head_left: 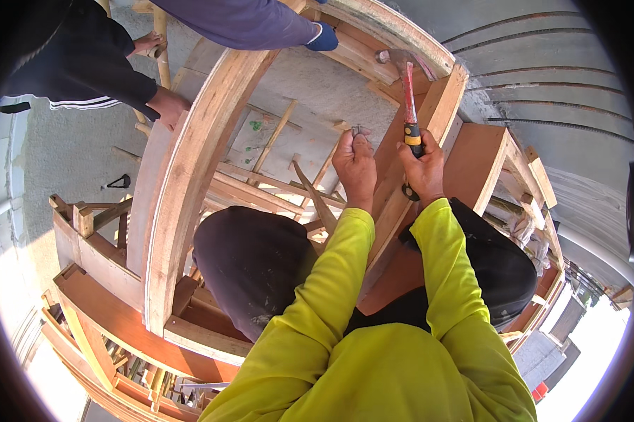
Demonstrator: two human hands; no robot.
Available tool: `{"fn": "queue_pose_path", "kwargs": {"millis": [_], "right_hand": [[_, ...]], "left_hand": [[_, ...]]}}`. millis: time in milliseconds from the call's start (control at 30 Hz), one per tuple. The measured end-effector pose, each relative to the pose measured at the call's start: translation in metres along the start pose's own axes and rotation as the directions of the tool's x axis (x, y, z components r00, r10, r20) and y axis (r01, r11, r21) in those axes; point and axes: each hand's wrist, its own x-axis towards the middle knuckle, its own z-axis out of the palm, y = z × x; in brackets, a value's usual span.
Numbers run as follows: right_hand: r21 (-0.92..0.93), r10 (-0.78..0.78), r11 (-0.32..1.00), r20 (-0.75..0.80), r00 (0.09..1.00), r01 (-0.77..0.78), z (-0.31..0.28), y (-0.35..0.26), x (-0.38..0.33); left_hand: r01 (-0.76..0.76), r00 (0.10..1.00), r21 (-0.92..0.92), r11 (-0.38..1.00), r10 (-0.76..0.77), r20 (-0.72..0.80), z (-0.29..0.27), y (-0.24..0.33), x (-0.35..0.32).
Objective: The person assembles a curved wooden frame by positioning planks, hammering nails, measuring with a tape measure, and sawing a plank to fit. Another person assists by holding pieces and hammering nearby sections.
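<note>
My right hand (424, 170) is closed around the black and yellow grip of a claw hammer (410, 98). The hammer's red shaft points away from me, its metal head over the far corner of the timber frame. Beside it, my left hand (355, 166) pinches a few small nails (360, 131) between thumb and fingers. Both hands are in front of me, close together but apart. Under the right hand runs a wooden beam (443, 105) with a brown panel face along it. Whether the hammer touches the timber I cannot tell.
A curved wooden beam (190, 176) stands left of my knees. At the far left, one person's bare hand (168, 107) rests by it; another person's blue glove (324, 38) touches the far frame. Rusty bars (535, 71) jut from concrete at right. Loose timbers lie below.
</note>
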Motion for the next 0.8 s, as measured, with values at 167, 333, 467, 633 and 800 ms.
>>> {"fn": "queue_pose_path", "kwargs": {"millis": [167,333,467,633,800], "right_hand": [[0.178,0.072,0.981,0.025,0.997,-0.075,-0.005,0.023,0.007],[0.36,0.048,0.932,0.017,0.999,-0.051,-0.012,0.039,0.011],[0.034,0.008,0.999,0.044,0.999,-0.01,-0.041,0.028,0.027],[-0.467,-0.21,0.783,0.423,0.881,0.411,-0.109,-0.009,0.078],[-0.534,-0.154,0.684,0.56,0.814,0.497,-0.15,-0.014,0.117]], "left_hand": [[-0.05,0.998,0.022,0.999,0.051,-0.022,0.0,0.002,0.017],[-0.127,0.978,0.193,0.973,0.155,-0.14,0.017,-0.049,0.035],[0.017,0.99,-0.005,1.0,-0.017,-0.142,0.028,-0.081,0.055],[-0.018,0.978,-0.044,0.999,0.008,-0.209,0.073,-0.11,0.085],[-0.19,0.94,0.027,0.981,0.19,-0.282,0.132,-0.149,0.142]]}}
